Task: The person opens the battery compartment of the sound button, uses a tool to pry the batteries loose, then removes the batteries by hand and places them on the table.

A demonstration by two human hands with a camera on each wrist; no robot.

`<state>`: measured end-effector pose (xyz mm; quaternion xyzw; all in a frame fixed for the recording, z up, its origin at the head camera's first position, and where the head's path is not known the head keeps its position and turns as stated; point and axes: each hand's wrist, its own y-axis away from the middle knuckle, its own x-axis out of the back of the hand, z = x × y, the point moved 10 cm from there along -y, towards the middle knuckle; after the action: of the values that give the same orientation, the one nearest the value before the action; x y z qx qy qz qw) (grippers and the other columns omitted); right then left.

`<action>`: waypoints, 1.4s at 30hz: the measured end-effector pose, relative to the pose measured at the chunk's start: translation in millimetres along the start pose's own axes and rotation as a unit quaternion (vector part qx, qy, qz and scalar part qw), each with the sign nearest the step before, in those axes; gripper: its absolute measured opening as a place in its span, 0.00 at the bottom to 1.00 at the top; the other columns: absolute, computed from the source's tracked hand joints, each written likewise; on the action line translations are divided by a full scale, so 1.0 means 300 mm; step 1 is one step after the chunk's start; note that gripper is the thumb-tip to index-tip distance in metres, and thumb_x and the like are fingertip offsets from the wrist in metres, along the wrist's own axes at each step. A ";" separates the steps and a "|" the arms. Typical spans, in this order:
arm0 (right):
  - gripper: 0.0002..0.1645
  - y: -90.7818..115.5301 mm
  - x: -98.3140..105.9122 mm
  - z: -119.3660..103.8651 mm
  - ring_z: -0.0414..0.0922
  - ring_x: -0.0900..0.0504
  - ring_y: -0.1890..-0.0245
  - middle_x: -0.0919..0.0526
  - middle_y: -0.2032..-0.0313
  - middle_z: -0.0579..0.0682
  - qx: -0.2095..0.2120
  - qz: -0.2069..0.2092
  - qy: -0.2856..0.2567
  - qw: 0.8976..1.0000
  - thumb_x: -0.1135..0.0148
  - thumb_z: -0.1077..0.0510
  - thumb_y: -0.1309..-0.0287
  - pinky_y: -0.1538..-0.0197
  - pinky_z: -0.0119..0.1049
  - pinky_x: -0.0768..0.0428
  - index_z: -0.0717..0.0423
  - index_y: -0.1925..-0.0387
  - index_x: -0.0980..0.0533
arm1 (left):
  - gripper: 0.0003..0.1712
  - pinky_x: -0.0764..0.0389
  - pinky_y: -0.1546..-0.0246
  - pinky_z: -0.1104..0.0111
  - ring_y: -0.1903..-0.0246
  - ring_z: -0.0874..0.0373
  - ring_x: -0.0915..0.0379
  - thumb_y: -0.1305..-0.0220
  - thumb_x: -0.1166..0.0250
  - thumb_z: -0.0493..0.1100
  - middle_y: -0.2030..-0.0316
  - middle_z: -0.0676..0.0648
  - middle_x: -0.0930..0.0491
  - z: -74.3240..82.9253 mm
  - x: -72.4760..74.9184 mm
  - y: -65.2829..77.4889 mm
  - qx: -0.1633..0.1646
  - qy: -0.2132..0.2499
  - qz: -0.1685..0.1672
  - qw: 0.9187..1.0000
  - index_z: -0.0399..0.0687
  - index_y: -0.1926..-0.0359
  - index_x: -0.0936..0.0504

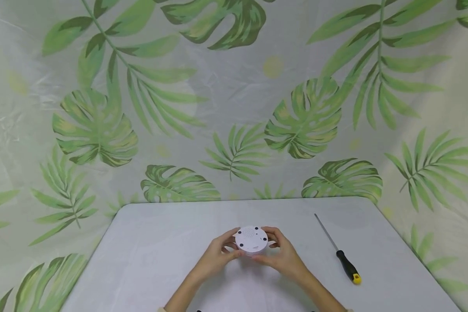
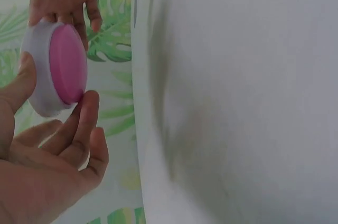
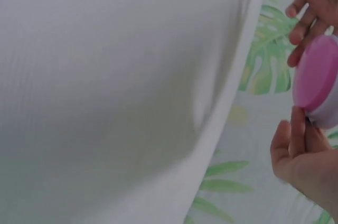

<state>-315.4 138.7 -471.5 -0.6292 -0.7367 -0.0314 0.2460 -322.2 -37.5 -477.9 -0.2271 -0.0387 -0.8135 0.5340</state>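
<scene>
Both hands hold a small round device (image 1: 251, 239) above the table. Its white underside, with black round feet and a patch of tiny holes, faces up toward the head camera. A smooth pink face (image 2: 68, 64) shows on the opposite side in both wrist views. My left hand (image 1: 216, 256) pinches one side of the rim between thumb and fingers. Across from it, my right hand (image 1: 284, 256) grips the other side the same way. To the right lies a screwdriver (image 1: 347, 265) with a black and yellow handle, apart from both hands.
A white cloth covers the table (image 1: 160, 242), whose rounded far corners show. Behind it hangs a pale curtain (image 1: 234, 108) printed with green leaves, which also continues along both sides.
</scene>
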 end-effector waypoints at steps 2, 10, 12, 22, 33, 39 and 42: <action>0.48 -0.001 0.000 -0.003 0.39 0.21 0.46 0.14 0.43 0.51 0.001 -0.016 -0.004 1.000 0.15 0.54 0.56 0.45 0.41 0.22 0.55 0.34 0.29 | 0.41 0.23 0.54 0.71 0.49 0.49 0.18 0.33 0.29 0.42 0.45 0.38 0.15 0.000 0.005 0.001 -0.004 0.004 -0.013 1.000 0.39 0.24 0.35; 0.53 -0.007 -0.011 -0.006 0.45 0.24 0.48 0.19 0.42 0.53 0.013 -0.083 0.008 0.996 0.14 0.52 0.57 0.50 0.38 0.18 0.55 0.29 0.29 | 0.42 0.20 0.47 0.67 0.41 0.48 0.21 0.31 0.31 0.41 0.33 0.39 0.23 -0.004 -0.010 -0.001 -0.021 0.028 -0.082 0.996 0.43 0.21 0.38; 0.53 -0.007 -0.007 -0.011 0.45 0.23 0.50 0.19 0.44 0.52 0.015 -0.074 0.022 0.997 0.13 0.52 0.60 0.53 0.38 0.17 0.56 0.31 0.28 | 0.44 0.20 0.45 0.64 0.39 0.46 0.23 0.33 0.29 0.41 0.31 0.39 0.25 -0.007 -0.020 0.000 -0.019 0.030 -0.090 0.995 0.42 0.21 0.40; 0.53 0.018 -0.032 -0.050 0.38 0.22 0.56 0.19 0.42 0.49 0.013 -0.072 0.111 0.991 0.16 0.41 0.55 0.54 0.36 0.17 0.60 0.33 0.28 | 0.51 0.24 0.46 0.62 0.45 0.57 0.24 0.44 0.20 0.46 0.38 0.46 0.20 -0.010 -0.031 0.000 -0.003 -0.006 -0.061 0.998 0.43 0.24 0.35; 0.49 0.007 -0.027 -0.078 0.37 0.21 0.53 0.17 0.45 0.48 0.053 -0.136 0.143 0.979 0.24 0.38 0.45 0.52 0.36 0.17 0.63 0.31 0.28 | 0.51 0.25 0.46 0.62 0.42 0.55 0.25 0.48 0.18 0.49 0.40 0.48 0.18 -0.016 -0.015 0.010 -0.003 -0.008 -0.035 0.999 0.51 0.25 0.33; 0.45 -0.004 -0.032 -0.110 0.38 0.20 0.56 0.16 0.49 0.46 0.074 -0.155 0.162 0.972 0.28 0.38 0.40 0.54 0.37 0.16 0.65 0.33 0.27 | 0.49 0.26 0.45 0.59 0.42 0.55 0.24 0.49 0.18 0.51 0.42 0.51 0.17 -0.013 -0.001 0.008 -0.006 -0.022 -0.020 1.000 0.47 0.27 0.28; 0.42 -0.013 -0.036 -0.121 0.36 0.19 0.60 0.15 0.51 0.47 0.085 -0.154 0.176 0.968 0.28 0.39 0.39 0.57 0.36 0.15 0.66 0.36 0.25 | 0.49 0.26 0.45 0.60 0.41 0.54 0.24 0.49 0.18 0.51 0.40 0.50 0.17 -0.012 -0.001 0.007 -0.009 -0.020 -0.019 1.000 0.47 0.28 0.28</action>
<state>-306.4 115.1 -443.0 -0.4692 -0.7699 -0.1168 0.4165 -321.5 -39.2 -481.8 -0.2468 -0.0466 -0.8193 0.5154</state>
